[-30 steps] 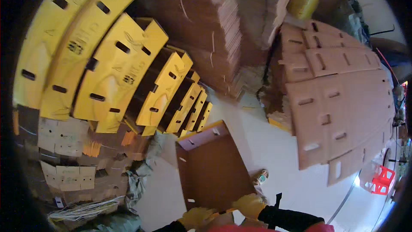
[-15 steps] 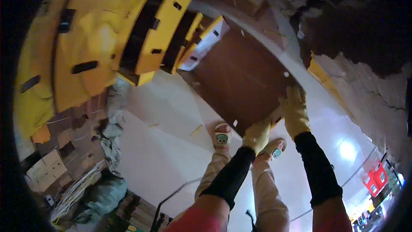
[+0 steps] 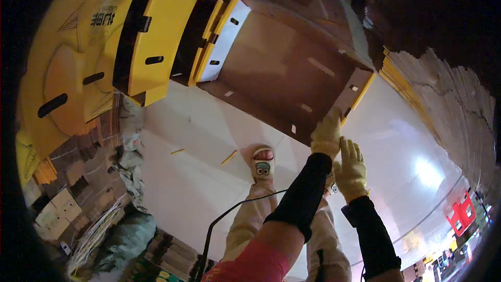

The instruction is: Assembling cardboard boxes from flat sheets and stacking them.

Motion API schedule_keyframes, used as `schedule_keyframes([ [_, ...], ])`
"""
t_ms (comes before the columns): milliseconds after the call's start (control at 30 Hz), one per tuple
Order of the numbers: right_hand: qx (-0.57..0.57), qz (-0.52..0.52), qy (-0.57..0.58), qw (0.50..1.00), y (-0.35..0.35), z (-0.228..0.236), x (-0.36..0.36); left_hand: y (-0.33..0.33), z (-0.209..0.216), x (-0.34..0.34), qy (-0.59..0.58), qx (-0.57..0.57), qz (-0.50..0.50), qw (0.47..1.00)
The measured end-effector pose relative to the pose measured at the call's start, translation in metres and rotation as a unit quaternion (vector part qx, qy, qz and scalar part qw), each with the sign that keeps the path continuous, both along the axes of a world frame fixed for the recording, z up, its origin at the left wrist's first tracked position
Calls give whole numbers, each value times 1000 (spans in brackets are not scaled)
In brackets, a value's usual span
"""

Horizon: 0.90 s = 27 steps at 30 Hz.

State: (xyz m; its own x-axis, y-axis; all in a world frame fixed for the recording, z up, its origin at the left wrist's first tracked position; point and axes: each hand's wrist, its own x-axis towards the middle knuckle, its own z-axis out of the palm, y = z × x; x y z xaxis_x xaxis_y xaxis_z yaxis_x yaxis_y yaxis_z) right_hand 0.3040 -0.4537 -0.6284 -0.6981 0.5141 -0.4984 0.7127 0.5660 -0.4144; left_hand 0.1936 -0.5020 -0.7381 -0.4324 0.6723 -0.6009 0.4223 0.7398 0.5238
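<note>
A large open cardboard box (image 3: 292,57) rests on the pale floor, brown inside with yellow rims and small slots in its walls. My left hand (image 3: 326,137), in a yellowish work glove, is at the box's near right corner, its fingers over the end wall (image 3: 359,90); the thumb is hidden. Just below it, my right hand (image 3: 350,171), gloved the same way, hangs apart from the box with fingers stretched out and nothing in it. At the box's other end stands a white-faced panel (image 3: 225,39) with two slots.
Yellow slotted boxes (image 3: 164,31) stand in a row at the left. Flat cardboard stacks (image 3: 438,89) lie at the right. Yellow scraps (image 3: 228,157) dot the floor near my sandalled foot (image 3: 263,163). A green sack (image 3: 125,240) lies lower left, and a red plastic item (image 3: 461,213) stands far right.
My right hand has come off the box's right end and drawn back toward me. My left hand has moved up to the near right corner. The right end wall now shows upright.
</note>
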Motion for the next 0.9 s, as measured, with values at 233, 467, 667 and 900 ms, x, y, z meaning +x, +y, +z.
schedule_keyframes([
  [233, -233, -198, -5, 952, 33, -16, -61, 8, -15, -15, -30, 13, -24, 999],
  [467, -159, -315, -20, 935, 3, 32, -8, 3, 25, -51, -60, 93, -43, 993],
  [667, -91, -433, -13, 897, -60, 182, 140, -7, 178, -127, -57, 172, 23, 983],
  [900, -123, -809, 336, 466, -73, 325, 304, 38, 461, -178, 141, 370, 8, 918],
])
